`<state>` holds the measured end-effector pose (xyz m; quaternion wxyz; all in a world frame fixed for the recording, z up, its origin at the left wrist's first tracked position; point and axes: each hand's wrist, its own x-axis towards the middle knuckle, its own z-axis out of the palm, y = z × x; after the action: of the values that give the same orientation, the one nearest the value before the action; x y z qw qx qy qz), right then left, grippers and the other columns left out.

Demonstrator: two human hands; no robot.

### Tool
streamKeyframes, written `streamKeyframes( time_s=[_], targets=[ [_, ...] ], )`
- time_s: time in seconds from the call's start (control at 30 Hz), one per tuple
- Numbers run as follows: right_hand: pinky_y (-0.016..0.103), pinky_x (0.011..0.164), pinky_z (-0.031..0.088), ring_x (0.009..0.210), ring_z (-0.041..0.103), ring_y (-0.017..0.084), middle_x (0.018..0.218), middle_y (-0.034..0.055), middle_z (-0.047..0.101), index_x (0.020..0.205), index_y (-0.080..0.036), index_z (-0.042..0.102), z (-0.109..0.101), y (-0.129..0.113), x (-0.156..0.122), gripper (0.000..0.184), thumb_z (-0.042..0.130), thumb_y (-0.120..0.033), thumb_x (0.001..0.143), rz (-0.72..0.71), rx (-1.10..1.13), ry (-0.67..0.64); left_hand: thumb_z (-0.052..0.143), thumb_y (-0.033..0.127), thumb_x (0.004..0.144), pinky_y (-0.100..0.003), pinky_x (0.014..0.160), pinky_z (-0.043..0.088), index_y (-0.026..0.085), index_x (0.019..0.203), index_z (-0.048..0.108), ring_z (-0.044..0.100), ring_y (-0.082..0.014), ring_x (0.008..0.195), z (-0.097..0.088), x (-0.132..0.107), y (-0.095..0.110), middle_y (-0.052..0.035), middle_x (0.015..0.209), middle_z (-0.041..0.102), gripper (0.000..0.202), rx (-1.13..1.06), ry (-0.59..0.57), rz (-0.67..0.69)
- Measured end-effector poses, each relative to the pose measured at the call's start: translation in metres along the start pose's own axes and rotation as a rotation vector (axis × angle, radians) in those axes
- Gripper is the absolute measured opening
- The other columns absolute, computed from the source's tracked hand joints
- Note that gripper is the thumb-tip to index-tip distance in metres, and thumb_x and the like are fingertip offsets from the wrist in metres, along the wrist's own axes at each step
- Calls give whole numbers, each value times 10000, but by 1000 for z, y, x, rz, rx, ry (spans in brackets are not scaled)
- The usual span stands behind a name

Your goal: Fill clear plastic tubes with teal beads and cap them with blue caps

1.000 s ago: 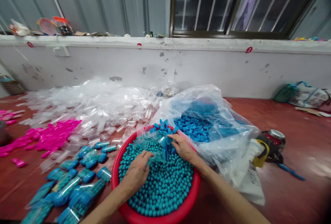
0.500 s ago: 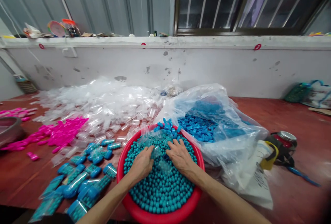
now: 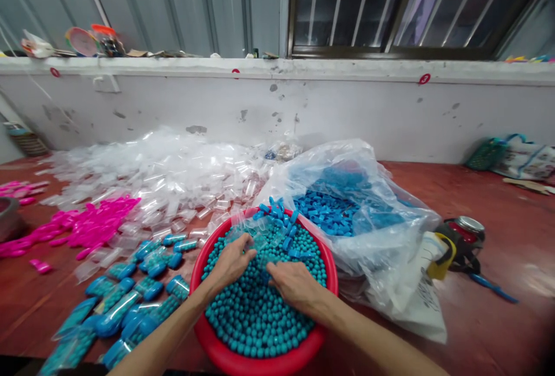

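Observation:
A red basin (image 3: 200, 330) full of turquoise beads (image 3: 255, 330) stands at the table's near edge. My left hand (image 3: 232, 263) is over the beads at the basin's left, fingers curled beside several transparent plastic tubes (image 3: 258, 236); whatever it grips is hidden. To its right my right hand (image 3: 297, 284) is low over the beads, fingers closed together. A bit of blue and something transparent show at its fingertips, too unclear to name. Loose blue caps (image 3: 289, 237) lie on the beads at the basin's far side.
Bead-filled tubes with blue caps (image 3: 115, 315) lie left of the basin. Behind them are pink pieces (image 3: 97, 222) and a heap of transparent tubes (image 3: 173, 156). A plastic bag (image 3: 390, 225) of blue caps lies to the right, near a jar with a metal lid (image 3: 470, 225).
My right hand has drawn back from the blue caps toward the basin's middle, its fingers now closer together. My left hand has shifted slightly left and away. The view has turned slightly right.

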<state>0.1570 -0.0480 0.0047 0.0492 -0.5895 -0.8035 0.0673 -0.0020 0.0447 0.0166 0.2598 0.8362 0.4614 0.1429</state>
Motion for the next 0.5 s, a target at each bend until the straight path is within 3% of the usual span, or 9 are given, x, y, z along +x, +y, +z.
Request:
streamKeyframes(
  time_s=[0.1, 0.2, 0.27, 0.33, 0.4, 0.5],
  targets=[
    [251, 604, 381, 798, 588, 197, 898, 74, 627, 937, -177, 531, 0, 9, 21, 163, 399, -165, 843, 97, 7, 46, 381, 308, 764, -234, 564, 411, 181, 794, 455, 521, -121, 616, -9, -12, 0, 21, 688, 523, 150, -256, -14, -34],
    [252, 644, 391, 846, 591, 198, 934, 80, 628, 958, -169, 523, -6, 20, 27, 162, 418, -197, 838, 120, 51, 63, 390, 357, 744, -193, 414, 325, 185, 832, 436, 470, -83, 476, -16, -28, -4, 36, 664, 518, 198, -548, -163, -117],
    [244, 662, 394, 860, 596, 188, 926, 63, 640, 1011, -181, 504, -12, 25, 22, 196, 394, -238, 859, 126, 89, 65, 401, 368, 735, -180, 398, 295, 189, 894, 426, 465, -74, 472, -18, -36, -8, 33, 693, 532, 240, -598, -237, -126],
    [240, 681, 395, 883, 598, 179, 939, 52, 647, 1077, -200, 477, -18, 28, 12, 241, 352, -268, 883, 138, 144, 65, 409, 320, 732, -183, 458, 335, 190, 876, 455, 483, -83, 537, -18, -41, -10, 30, 700, 536, 199, -480, -255, -77],
    [258, 699, 397, 897, 599, 193, 948, 65, 651, 1091, -204, 478, -22, 29, 3, 260, 334, -276, 887, 184, 165, 34, 409, 254, 724, -208, 547, 370, 188, 792, 497, 503, -111, 609, -17, -43, -8, 21, 683, 545, 129, -220, -235, -29],
    [320, 690, 406, 856, 613, 258, 875, 124, 663, 970, -159, 543, -23, 27, -6, 224, 370, -243, 856, 282, 122, -49, 424, 210, 703, -278, 651, 386, 187, 705, 521, 539, -180, 704, -6, -40, 5, -20, 688, 575, 99, 96, -235, -25]
  ],
)
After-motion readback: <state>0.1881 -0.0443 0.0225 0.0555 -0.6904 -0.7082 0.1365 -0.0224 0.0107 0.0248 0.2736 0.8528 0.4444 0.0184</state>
